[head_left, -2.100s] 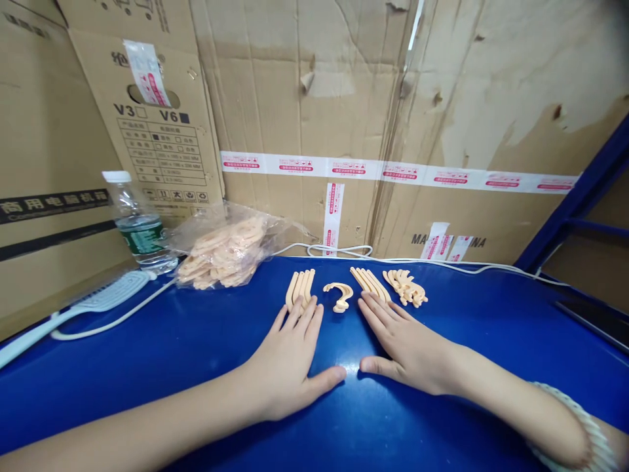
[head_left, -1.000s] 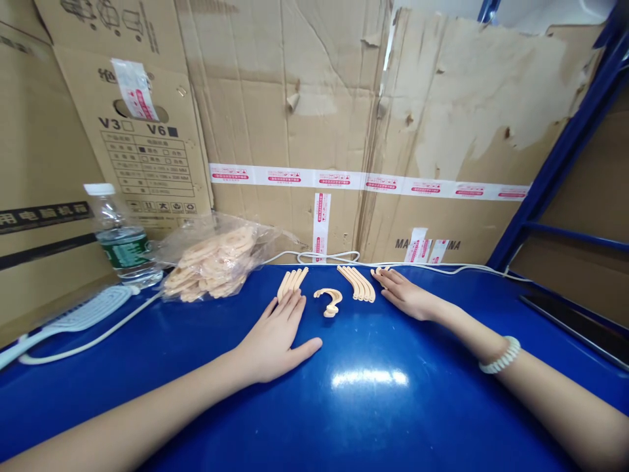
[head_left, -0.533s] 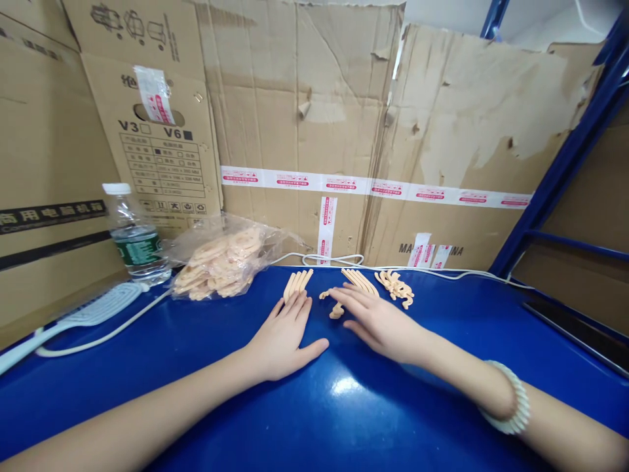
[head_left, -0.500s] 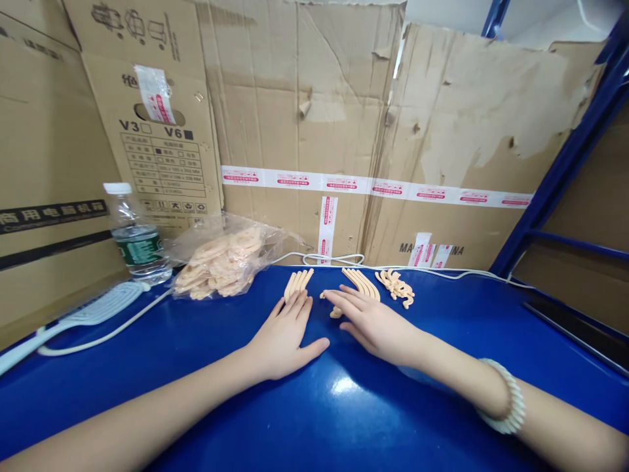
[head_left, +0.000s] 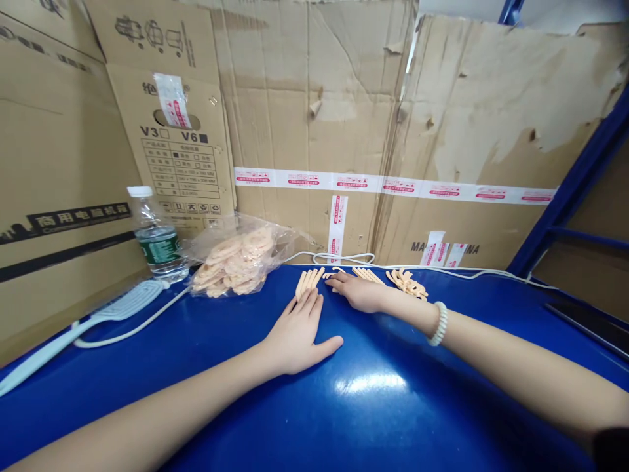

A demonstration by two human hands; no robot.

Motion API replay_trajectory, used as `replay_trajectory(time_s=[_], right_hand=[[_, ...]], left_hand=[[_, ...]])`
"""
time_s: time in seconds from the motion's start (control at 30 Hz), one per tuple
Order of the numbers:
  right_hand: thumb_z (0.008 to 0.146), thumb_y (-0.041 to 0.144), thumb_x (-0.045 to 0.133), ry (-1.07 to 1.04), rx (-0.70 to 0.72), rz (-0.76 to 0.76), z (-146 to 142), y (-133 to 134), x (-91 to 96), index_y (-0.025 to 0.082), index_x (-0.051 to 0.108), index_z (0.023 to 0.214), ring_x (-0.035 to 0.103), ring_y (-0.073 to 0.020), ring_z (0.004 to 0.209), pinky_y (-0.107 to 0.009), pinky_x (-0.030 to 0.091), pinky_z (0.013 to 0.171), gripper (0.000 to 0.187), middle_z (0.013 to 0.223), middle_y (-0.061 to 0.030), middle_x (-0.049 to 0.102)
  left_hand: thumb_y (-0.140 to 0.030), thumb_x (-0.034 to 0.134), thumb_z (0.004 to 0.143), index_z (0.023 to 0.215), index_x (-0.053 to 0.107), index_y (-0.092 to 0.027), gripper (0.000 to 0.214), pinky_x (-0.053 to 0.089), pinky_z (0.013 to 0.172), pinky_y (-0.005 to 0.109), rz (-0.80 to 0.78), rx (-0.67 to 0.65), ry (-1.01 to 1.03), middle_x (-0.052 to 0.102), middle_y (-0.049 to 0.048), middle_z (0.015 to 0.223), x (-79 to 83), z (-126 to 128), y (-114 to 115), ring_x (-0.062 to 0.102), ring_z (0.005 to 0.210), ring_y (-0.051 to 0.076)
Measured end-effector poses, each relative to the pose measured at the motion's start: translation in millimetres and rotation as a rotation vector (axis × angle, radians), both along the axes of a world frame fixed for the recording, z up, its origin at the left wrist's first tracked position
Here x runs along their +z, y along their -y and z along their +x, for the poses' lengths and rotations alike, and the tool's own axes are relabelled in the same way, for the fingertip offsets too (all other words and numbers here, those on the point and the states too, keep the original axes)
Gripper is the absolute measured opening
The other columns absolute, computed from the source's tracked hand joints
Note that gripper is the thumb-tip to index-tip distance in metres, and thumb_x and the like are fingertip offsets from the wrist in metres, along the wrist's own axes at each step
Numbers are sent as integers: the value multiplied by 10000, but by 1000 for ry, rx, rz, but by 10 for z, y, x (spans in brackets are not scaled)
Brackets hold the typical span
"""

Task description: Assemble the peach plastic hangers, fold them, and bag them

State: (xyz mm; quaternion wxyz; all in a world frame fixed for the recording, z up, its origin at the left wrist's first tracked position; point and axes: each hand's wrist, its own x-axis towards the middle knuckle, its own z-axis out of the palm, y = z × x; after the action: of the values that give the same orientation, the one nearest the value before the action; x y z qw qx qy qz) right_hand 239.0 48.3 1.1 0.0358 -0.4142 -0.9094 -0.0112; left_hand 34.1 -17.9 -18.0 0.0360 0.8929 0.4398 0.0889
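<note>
My left hand (head_left: pixel 301 331) lies open on the blue tabletop, thumb spread, its fingertips over the near ends of a row of peach-coloured strips (head_left: pixel 309 279). Farther right, my right hand (head_left: pixel 358 290) reaches out low over the table with its fingers bent downward. Small curved peach pieces (head_left: pixel 338 269) lie by its fingertips; whether it pinches one I cannot tell. Behind that hand shows another row of peach strips (head_left: pixel 368 274), partly hidden by it. To the right of this row sits a loose pile of curled peach pieces (head_left: pixel 407 283).
A clear plastic bag (head_left: pixel 240 259) full of peach pieces rests at the back left, beside a water bottle (head_left: pixel 160 246). A pale blue hairbrush (head_left: pixel 128 303) lies at left. A white cable (head_left: pixel 442 267) runs along the cardboard wall (head_left: pixel 304 131). A dark flat object (head_left: pixel 587 324) lies far right.
My right hand has moved forward and a little left, to the small curved pieces, its fingers now bent down. My left hand stays on its row of strips. The camera view has shifted slightly.
</note>
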Motion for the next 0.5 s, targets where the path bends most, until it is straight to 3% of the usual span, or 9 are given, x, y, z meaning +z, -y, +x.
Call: replay_trajectory(time_s=[0.1,0.23,0.37,0.5], right_hand=[[843,-18,392,-32,33,18,65,44,26,91,433,1417,443,-260,1344,-407,429,1058,585,1460,-217,432],[793,-52,357,-101,38,107,130,308,85,112,351,1460,359,-267,1385,-478,378,1083,687,1490,-208,376],[792,-24,381,-138,118,120,61,660,106,156,472,1369,484,-243,1239,-446,429,1022,612,1332,-139,543],[770,25,460,-141,309,-3,-28,906,34,117,506,1328,536,-254,1096,-431,462,961,567,1217,-145,598]], left_hand=[[-653,394,873,1463,323,12,892,220,1165,535,-3,-14,28,219,257,1548,-2,-5,-19,180,1452,367],[-646,402,871,1444,348,28,886,229,1155,557,6,-19,53,229,283,1534,-17,7,-78,187,1442,387],[-638,426,863,1430,369,11,863,242,1149,561,22,-25,75,271,295,1518,-28,29,-157,219,1432,391],[-467,544,826,1452,330,-24,796,259,1163,514,22,-68,79,239,258,1547,11,-22,-204,196,1446,355]])
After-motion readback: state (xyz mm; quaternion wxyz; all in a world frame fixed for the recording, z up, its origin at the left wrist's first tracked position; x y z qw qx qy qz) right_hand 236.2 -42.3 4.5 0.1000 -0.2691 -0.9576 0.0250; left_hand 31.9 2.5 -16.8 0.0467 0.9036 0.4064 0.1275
